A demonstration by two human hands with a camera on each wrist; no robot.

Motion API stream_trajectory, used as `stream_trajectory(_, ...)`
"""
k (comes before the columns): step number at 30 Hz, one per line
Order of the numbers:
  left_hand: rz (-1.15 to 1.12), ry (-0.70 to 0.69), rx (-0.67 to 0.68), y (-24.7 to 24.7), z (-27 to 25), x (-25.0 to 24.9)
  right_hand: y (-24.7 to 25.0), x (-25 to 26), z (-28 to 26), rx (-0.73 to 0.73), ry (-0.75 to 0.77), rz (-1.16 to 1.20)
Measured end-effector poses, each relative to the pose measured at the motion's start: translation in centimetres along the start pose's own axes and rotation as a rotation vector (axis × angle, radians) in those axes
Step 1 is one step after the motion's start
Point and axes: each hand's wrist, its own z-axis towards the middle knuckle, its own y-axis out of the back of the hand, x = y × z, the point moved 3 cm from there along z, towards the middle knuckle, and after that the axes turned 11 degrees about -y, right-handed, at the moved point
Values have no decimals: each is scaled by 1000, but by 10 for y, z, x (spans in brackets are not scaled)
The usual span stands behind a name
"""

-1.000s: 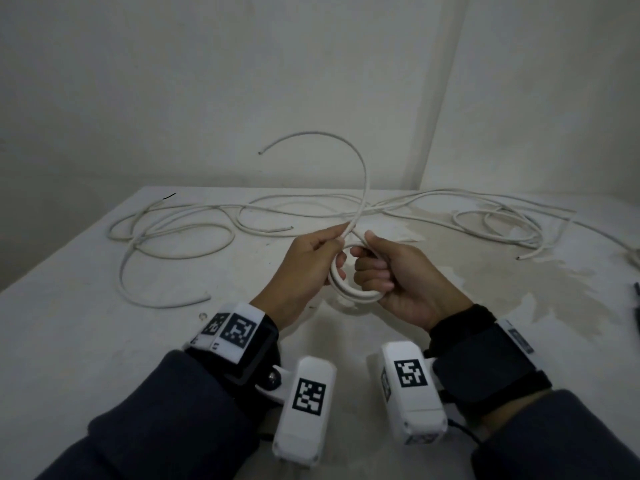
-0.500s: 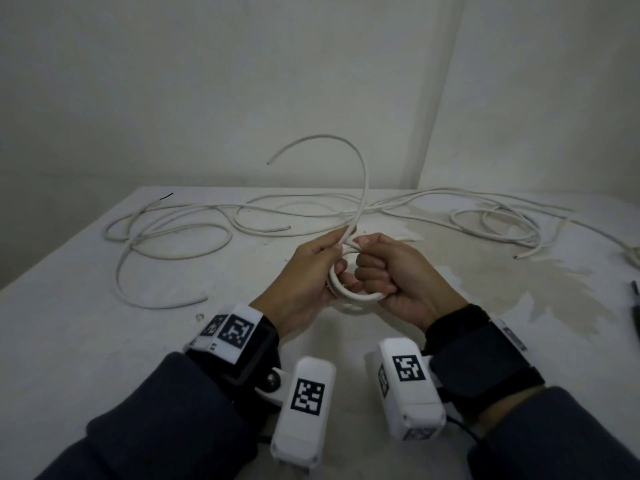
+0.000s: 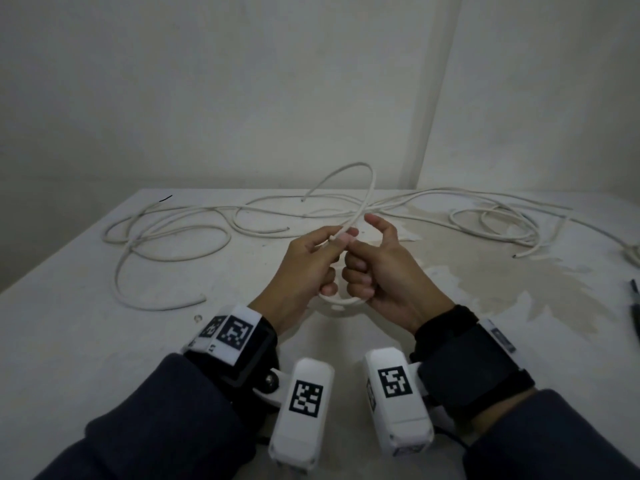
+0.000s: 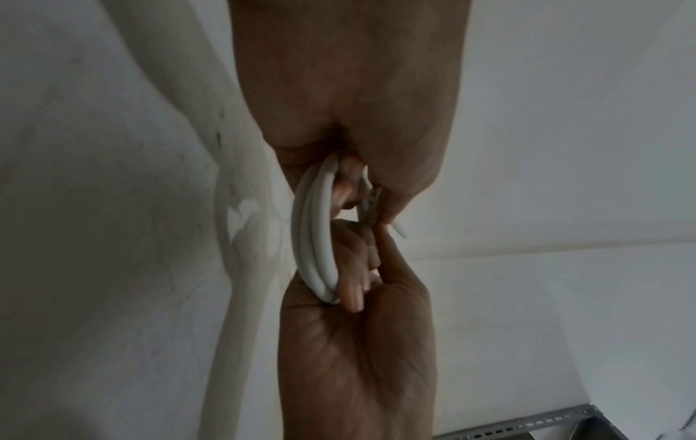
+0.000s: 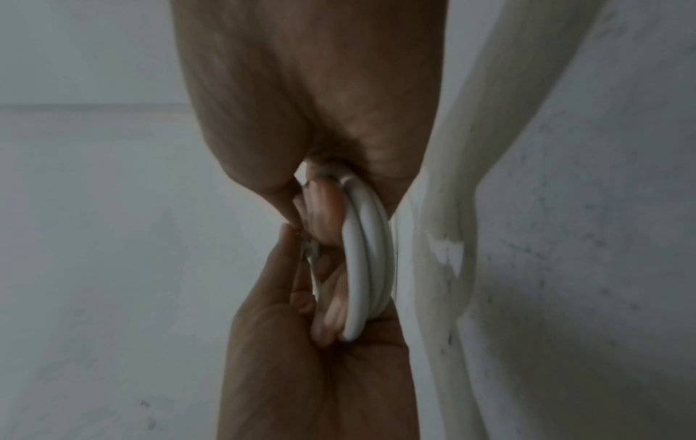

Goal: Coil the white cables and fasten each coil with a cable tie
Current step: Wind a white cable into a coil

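Observation:
A small coil of white cable [image 3: 341, 301] hangs between my two hands above the middle of the table; its stacked turns show in the left wrist view [image 4: 314, 238] and the right wrist view [image 5: 367, 259]. My left hand [image 3: 311, 261] grips the coil and pinches the cable's free tail [image 3: 369, 188], which arcs up and back. My right hand [image 3: 370, 268] curls its lower fingers round the coil's other side, with thumb and forefinger lifted. No cable tie can be made out.
Loose white cables [image 3: 166, 244] sprawl over the white table's [image 3: 69, 341] far left, and more loops [image 3: 491, 223] lie at the far right. A dark tool [image 3: 634, 306] sits at the right edge. Walls close the back; a stained patch spreads right of my hands.
The free tail has swung lower and farther back. My hands have drawn together around the coil, and my right thumb and forefinger have lifted off it.

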Motion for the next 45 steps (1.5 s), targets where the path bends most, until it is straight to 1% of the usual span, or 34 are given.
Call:
stream_trajectory(4,-73,45,-70,1,1,0,-5,-3,1,6,22,-29)
stream_trajectory(6,-60,38,-145,4,4,-2,-6,-1,-1,10,34,17)
stream_trajectory(7,-43,37,-195,8,5,-3,-6,0,-2,18,63,1)
stream_trajectory(8,-6,28,-233,12,6,-4,-5,2,-4,10,109,-93)
stream_trajectory(9,53,9,-249,17,7,-5,-3,4,-6,-20,172,-269)
stream_trajectory(11,225,-55,-201,25,8,-9,0,10,-12,-120,302,-645)
stream_trajectory(12,322,-101,-151,26,7,-13,2,14,-14,-171,347,-766)
stream_trajectory(14,461,-188,-55,24,5,-18,6,17,-15,-259,396,-886)
stream_trajectory(15,501,-212,-29,23,5,-19,8,18,-15,-313,417,-944)
stream_trajectory(17,539,-260,-21,23,6,-20,11,21,-15,-422,511,-1074)
stream_trajectory(18,537,-297,-33,23,5,-21,11,23,-15,-443,573,-1102)
stream_trajectory(19,519,-339,-49,23,5,-22,11,26,-14,-417,622,-1085)
stream_trajectory(20,487,-378,-63,23,4,-24,10,28,-13,-346,643,-1024)
stream_trajectory(21,453,-409,-74,24,4,-27,9,28,-11,-262,647,-935)
stream_trajectory(23,392,-439,-113,23,3,-30,9,27,-8,-115,599,-739)
stream_trajectory(25,318,-448,-194,24,4,-29,5,25,-9,-35,500,-567)
stream_trajectory(27,236,-420,-278,26,5,-27,0,21,-13,51,361,-425)
stream_trajectory(31,200,-389,-355,26,2,-26,-9,12,-18,238,86,-335)
stream_trajectory(33,196,-388,-397,28,2,-26,-14,8,-18,292,13,-279)
stream_trajectory(36,154,-353,-484,30,1,-23,-20,1,-15,377,-16,-148)
stream_trajectory(38,126,-347,-490,27,-1,-24,-21,1,-15,408,-23,-92)
stream_trajectory(42,105,-318,-436,21,1,-19,-18,5,-19,478,-60,-58)
stream_trajectory(45,125,-312,-364,19,2,-17,-16,5,-17,457,-45,-53)
